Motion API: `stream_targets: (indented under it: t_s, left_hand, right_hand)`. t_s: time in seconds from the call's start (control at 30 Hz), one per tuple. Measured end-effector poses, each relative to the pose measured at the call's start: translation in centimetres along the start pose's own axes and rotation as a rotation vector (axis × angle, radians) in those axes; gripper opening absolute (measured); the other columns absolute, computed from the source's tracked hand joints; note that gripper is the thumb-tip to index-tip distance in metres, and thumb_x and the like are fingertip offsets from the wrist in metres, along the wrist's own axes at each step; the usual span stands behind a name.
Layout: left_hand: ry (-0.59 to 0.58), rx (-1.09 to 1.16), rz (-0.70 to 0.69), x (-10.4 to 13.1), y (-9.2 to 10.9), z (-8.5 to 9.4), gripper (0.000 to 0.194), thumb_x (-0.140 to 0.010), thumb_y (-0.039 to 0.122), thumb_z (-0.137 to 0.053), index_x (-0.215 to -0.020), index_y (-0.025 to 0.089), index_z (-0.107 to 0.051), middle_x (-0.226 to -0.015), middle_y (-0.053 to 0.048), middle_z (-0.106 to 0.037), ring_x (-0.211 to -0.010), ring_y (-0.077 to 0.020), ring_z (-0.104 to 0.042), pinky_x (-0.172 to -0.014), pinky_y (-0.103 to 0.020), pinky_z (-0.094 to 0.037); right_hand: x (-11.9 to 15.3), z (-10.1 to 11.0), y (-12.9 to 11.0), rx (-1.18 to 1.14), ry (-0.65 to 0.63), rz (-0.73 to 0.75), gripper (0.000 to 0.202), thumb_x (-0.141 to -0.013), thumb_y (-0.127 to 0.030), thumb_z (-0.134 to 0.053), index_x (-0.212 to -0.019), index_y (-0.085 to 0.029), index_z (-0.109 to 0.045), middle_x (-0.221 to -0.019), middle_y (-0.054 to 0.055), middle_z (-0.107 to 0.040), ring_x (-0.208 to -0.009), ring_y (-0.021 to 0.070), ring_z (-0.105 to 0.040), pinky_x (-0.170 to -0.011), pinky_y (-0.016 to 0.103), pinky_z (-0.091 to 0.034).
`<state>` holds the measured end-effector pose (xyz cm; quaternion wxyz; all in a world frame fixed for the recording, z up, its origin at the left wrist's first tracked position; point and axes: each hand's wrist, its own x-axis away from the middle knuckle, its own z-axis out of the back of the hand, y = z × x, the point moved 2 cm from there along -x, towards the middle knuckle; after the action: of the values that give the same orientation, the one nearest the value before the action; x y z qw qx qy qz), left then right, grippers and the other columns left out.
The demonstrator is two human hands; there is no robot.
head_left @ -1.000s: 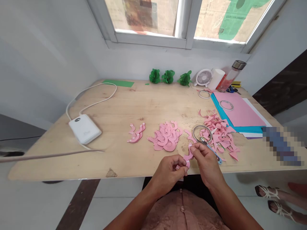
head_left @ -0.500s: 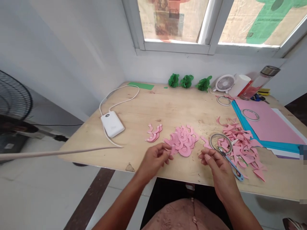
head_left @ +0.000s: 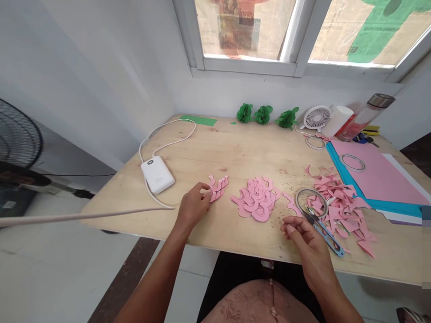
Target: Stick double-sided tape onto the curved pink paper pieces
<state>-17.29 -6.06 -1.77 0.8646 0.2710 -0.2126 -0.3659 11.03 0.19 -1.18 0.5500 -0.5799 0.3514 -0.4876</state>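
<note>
My left hand [head_left: 195, 204] is closed, finger and thumb pinching at the edge of a small overlapping row of curved pink paper pieces [head_left: 220, 186]. It appears to hold one curved paper piece, mostly hidden by the fingers. Right of it lies a larger heap of scalloped pink paper cutouts [head_left: 257, 199]. My right hand [head_left: 305, 235] hovers over the table's front part, thumb and fingertips together; whatever they pinch is too small to make out. Beside that hand are blue-handled snips [head_left: 326, 235], a tape roll [head_left: 311, 202] and a wavy pink strip [head_left: 291, 202].
Pink scraps [head_left: 340, 208] spread at the right, near coloured paper sheets [head_left: 387, 175] with another tape roll [head_left: 352, 162]. A white power bank [head_left: 157, 174] with a cable lies left. Green paper flowers [head_left: 262, 115], a small fan [head_left: 317, 117] and a bottle [head_left: 367, 116] stand at the back.
My left hand has moved left, from the large heap of cutouts to the small row of curved pieces. My right hand has stayed nearly in place, fingertips still together.
</note>
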Motion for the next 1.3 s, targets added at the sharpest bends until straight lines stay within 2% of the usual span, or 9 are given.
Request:
stream_targets:
  t_s: [0.17, 0.37, 0.5, 0.67, 0.77, 0.83, 0.93, 1.1, 1.3]
  left_hand:
    - [0.059, -0.358, 0.012, 0.3, 0.8, 0.2, 0.032, -0.084, 0.037, -0.043, -0.107, 0.020, -0.058, -0.078, -0.008, -0.072, -0.076, -0.0284, -0.066, -0.058, -0.031, -0.040]
    - [0.057, -0.520, -0.016, 0.6, 0.8, -0.6, 0.035, -0.087, 0.036, -0.038, -0.111, 0.020, -0.057, -0.084, -0.011, -0.072, -0.078, -0.0301, -0.066, -0.060, -0.033, -0.041]
    - [0.143, -0.569, -0.046, 1.0, 0.8, -1.1, 0.035, -0.089, 0.036, -0.037, -0.112, 0.020, -0.057, -0.085, -0.010, -0.071, -0.079, -0.0281, -0.064, -0.061, -0.032, -0.041]
    - [0.289, -0.647, -0.293, 1.2, 0.7, -1.8, 0.029, -0.090, 0.026, -0.038, -0.102, 0.020, -0.064, -0.097, -0.012, -0.066, -0.089, -0.0288, -0.059, -0.072, -0.037, -0.041]
    - [0.275, -0.631, -0.481, 1.0, 0.6, -2.2, 0.029, -0.089, 0.018, -0.039, -0.105, 0.022, -0.063, -0.113, -0.012, -0.063, -0.104, -0.0282, -0.054, -0.083, -0.039, -0.039]
    - [0.243, -0.602, -0.539, 1.0, 0.6, -2.4, 0.032, -0.089, 0.014, -0.039, -0.109, 0.022, -0.062, -0.117, -0.011, -0.062, -0.107, -0.0264, -0.052, -0.086, -0.038, -0.038]
    - [0.245, -0.602, -0.492, 1.0, 0.5, -2.6, 0.031, -0.089, 0.015, -0.038, -0.108, 0.020, -0.062, -0.110, -0.011, -0.064, -0.102, -0.0274, -0.054, -0.083, -0.039, -0.039]
    - [0.306, -0.617, -0.411, 1.1, 0.2, -2.2, 0.031, -0.091, 0.028, -0.038, -0.105, 0.019, -0.063, -0.109, -0.012, -0.064, -0.105, -0.0302, -0.051, -0.083, -0.041, -0.036]
    - [0.346, -0.620, -0.345, 0.5, -1.6, -0.8, 0.030, -0.090, 0.027, -0.038, -0.100, 0.018, -0.066, -0.108, -0.013, -0.065, -0.104, -0.0307, -0.051, -0.083, -0.042, -0.036]
  right_hand:
    - [0.0, 0.2, 0.1, 0.023, -0.005, 0.015, 0.029, -0.075, -0.043, -0.065, -0.090, -0.018, -0.065, -0.079, 0.006, -0.065, -0.075, 0.0193, -0.059, -0.065, 0.028, -0.047]
    - [0.2, 0.6, 0.4, 0.034, 0.007, 0.032, 0.028, -0.075, -0.044, -0.065, -0.087, -0.018, -0.066, -0.074, 0.005, -0.065, -0.071, 0.0191, -0.059, -0.064, 0.029, -0.047]
    - [0.4, 0.9, 0.5, 0.037, 0.005, 0.036, 0.028, -0.076, -0.044, -0.064, -0.087, -0.018, -0.065, -0.075, 0.004, -0.064, -0.071, 0.0184, -0.058, -0.066, 0.028, -0.047]
    - [0.5, 1.1, 0.6, 0.045, 0.002, 0.028, 0.028, -0.076, -0.045, -0.064, -0.086, -0.019, -0.065, -0.074, 0.004, -0.064, -0.071, 0.0183, -0.058, -0.066, 0.028, -0.047]
    - [0.5, 1.2, 0.5, 0.061, 0.006, 0.030, 0.028, -0.075, -0.046, -0.064, -0.085, -0.019, -0.066, -0.073, 0.004, -0.064, -0.070, 0.0187, -0.058, -0.065, 0.028, -0.047]
    - [0.6, 1.2, 0.6, 0.070, -0.001, 0.029, 0.028, -0.076, -0.045, -0.063, -0.085, -0.019, -0.066, -0.074, 0.005, -0.064, -0.070, 0.0188, -0.058, -0.065, 0.028, -0.047]
    - [0.7, 1.3, 0.8, 0.078, -0.013, 0.028, 0.027, -0.076, -0.045, -0.063, -0.085, -0.019, -0.066, -0.075, 0.004, -0.064, -0.071, 0.0187, -0.057, -0.065, 0.028, -0.047]
    - [0.7, 1.5, 1.3, 0.067, -0.028, 0.008, 0.027, -0.076, -0.045, -0.064, -0.087, -0.020, -0.066, -0.076, 0.004, -0.064, -0.074, 0.0185, -0.057, -0.067, 0.027, -0.047]
    - [0.8, 1.4, 1.4, 0.077, -0.049, -0.007, 0.027, -0.077, -0.045, -0.063, -0.088, -0.020, -0.066, -0.079, 0.005, -0.064, -0.075, 0.0185, -0.056, -0.065, 0.026, -0.046]
